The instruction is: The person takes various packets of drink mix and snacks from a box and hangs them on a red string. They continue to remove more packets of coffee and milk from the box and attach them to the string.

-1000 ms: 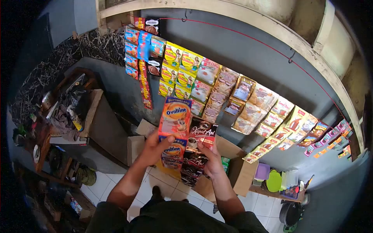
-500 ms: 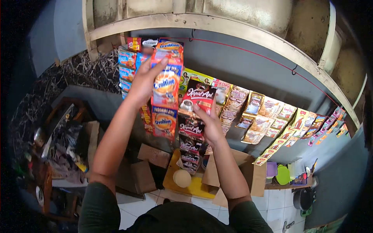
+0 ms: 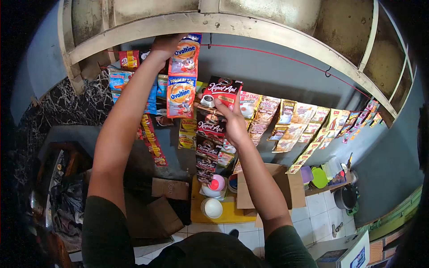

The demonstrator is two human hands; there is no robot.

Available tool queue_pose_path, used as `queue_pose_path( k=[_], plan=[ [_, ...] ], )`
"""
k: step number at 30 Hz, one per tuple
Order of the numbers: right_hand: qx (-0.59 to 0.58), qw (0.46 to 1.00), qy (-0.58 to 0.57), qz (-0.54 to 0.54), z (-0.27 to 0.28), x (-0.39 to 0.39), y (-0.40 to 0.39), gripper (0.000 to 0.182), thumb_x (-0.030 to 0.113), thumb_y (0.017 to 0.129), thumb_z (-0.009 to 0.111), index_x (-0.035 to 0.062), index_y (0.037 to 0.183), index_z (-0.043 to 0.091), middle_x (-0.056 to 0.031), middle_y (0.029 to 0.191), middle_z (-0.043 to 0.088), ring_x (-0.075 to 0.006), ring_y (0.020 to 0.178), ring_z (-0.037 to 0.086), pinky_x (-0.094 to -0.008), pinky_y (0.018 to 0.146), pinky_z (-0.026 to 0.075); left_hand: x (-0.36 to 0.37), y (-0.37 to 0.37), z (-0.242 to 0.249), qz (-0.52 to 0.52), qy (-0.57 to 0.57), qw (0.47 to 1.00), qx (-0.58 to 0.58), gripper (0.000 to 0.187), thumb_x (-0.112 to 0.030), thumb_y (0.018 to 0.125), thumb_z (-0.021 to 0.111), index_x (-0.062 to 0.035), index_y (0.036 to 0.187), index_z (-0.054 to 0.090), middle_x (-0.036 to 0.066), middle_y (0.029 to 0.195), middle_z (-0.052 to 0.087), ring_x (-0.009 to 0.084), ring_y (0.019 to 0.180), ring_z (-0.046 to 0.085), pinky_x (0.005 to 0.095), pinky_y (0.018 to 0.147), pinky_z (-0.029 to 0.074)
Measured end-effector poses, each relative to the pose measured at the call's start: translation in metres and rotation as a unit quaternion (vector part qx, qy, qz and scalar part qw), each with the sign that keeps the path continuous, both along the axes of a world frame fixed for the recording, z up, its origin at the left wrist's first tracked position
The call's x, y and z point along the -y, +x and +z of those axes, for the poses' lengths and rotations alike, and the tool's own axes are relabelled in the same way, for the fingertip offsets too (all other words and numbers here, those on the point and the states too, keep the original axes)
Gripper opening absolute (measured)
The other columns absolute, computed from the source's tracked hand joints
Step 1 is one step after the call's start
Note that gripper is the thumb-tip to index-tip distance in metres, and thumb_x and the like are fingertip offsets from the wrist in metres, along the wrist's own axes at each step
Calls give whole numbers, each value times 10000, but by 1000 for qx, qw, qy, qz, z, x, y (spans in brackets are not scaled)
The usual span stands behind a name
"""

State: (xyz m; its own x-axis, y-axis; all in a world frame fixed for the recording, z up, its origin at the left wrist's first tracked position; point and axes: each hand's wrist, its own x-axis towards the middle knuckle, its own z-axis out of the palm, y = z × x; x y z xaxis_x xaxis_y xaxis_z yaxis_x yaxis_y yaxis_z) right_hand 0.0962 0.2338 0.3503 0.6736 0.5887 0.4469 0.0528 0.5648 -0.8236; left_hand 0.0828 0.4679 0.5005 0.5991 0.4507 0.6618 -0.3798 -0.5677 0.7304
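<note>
My left hand (image 3: pixel 166 47) is raised just below the shelf's edge, closed at the top of a strip of Ovaltine sachets (image 3: pixel 181 94); its fingers are partly hidden. Orange and blue, this strip hangs straight down and now shows two main sachets. Lower and to the right, my right hand (image 3: pixel 233 125) grips a strip of Kapal Api coffee sachets (image 3: pixel 211 123), thumb across the front of the red and black upper part. The rest of that dark strip dangles below the hand.
A red string (image 3: pixel 277 54) with black hooks runs under the wooden shelf (image 3: pixel 214 20). Coffee sachet strips (image 3: pixel 297 116) hang along the wall to the right, blue sachets (image 3: pixel 119 80) to the left. Below stand a yellow table (image 3: pixel 230 214), an open cardboard box (image 3: pixel 268 187) and a white tub (image 3: pixel 212 208).
My left hand has moved up with the Ovaltine strip, from its middle to its top near the string. My right hand still holds the coffee strip, slightly higher and further left in view.
</note>
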Motion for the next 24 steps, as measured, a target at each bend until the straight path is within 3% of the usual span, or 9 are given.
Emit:
queue_pose_path(
  k=[3,5,10,12,13,15,16,18,24],
  plan=[
    [12,1000,-12,5,-4,5,9,855,190,930,590,22,1486,-38,-136,1290,521,-209,1186,500,-322,1029,356,-38,23,1,148,216,964,-49,593,-419,894,599,-45,1336,471,145,1321,532,269,1202,515,372,996,405],
    [10,999,10,33,-4,11,13,849,173,931,586,25,1488,-38,-142,1289,524,-220,1174,516,-324,1016,381,-81,50,-1,363,500,785,40,653,-630,854,486,-163,1308,539,109,1323,549,291,1224,504,414,1022,381],
    [-36,999,9,16,6,33,13,853,141,911,604,65,1507,0,-129,1262,539,-216,1137,540,-336,974,432,-49,16,0,279,462,842,24,660,-695,842,425,-178,1203,619,109,1208,621,307,1134,567,442,951,441],
    [-56,998,0,5,7,43,17,826,116,892,618,83,1510,72,-119,1233,557,-201,1106,553,-328,932,463,-37,4,-4,341,453,817,-107,622,-673,845,460,-158,1140,646,105,1130,650,301,1018,623,428,885,482],
    [-26,999,11,-26,6,44,20,446,113,940,495,66,1342,306,-249,1153,608,-369,940,664,-446,805,572,-35,-1,-1,338,453,818,-107,622,-673,845,460,-158,1140,646,105,1130,650,301,1018,623,428,885,482],
    [-30,999,17,2,20,56,12,434,123,927,507,45,1320,341,-271,1141,608,-385,921,668,-460,778,581,-38,-9,0,157,336,918,-142,514,-554,843,596,-130,1131,631,109,1068,656,253,895,648,386,835,500],
    [-34,998,21,44,29,64,7,499,92,916,511,50,1365,296,-250,1140,612,-374,924,667,-450,794,572,-40,-13,-3,155,336,918,-141,514,-554,843,596,-130,1131,631,109,1068,656,253,895,648,386,835,500],
    [-50,996,29,60,46,75,-5,533,59,906,490,52,1390,268,-268,1111,621,-402,870,674,-457,789,569,-44,-20,-7,-62,347,932,-82,448,-389,795,730,-106,1122,613,104,1011,654,196,801,636,350,782,501],
    [-42,996,30,77,62,90,5,559,66,878,534,51,1386,301,-274,1119,613,-399,863,676,-451,752,583,-10,-43,12,20,297,921,-252,441,-260,719,789,-101,1085,601,113,1007,653,205,876,625,343,766,494]
  ],
)
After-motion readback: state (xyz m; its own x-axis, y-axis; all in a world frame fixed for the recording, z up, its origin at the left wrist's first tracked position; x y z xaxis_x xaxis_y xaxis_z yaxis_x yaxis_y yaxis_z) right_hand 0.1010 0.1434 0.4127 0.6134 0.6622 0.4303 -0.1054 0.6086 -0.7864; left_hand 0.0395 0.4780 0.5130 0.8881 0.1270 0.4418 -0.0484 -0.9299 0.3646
